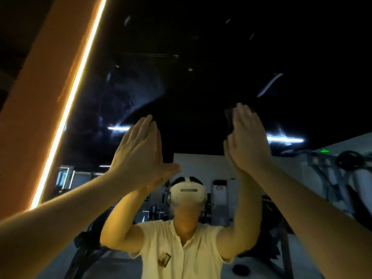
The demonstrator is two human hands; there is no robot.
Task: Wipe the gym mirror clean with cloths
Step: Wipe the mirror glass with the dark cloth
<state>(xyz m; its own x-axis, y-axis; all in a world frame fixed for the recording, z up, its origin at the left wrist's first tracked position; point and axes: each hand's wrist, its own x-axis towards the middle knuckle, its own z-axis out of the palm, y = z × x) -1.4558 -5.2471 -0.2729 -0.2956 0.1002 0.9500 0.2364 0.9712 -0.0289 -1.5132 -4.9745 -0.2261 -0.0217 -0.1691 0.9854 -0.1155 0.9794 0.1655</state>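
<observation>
Two grips, both bare hands, are raised flat against the mirror [201, 57]. The left grip [141, 152] is released: its fingers lie straight and together, thumb spread out to the right, palm on the glass. Whether a cloth lies under it cannot be told. The right grip [247, 141] is also released, fingers straight and pointing up, and it presses a dark cloth [229, 121] against the glass; only the cloth's left edge shows past the fingers. The two grips are well apart, the right one a little higher.

Above and left of the left grip a pale hazy smear [132, 93] spreads over the dark glass. Between the grips and below them the mirror shows the person's reflection, with a white headset [188, 191] and a cream shirt [181, 248], both arms lifted. Gym machines [332, 174] are reflected at the far right. At the left edge a glowing light strip [76, 93] runs along an orange pillar [34, 97] beside the mirror.
</observation>
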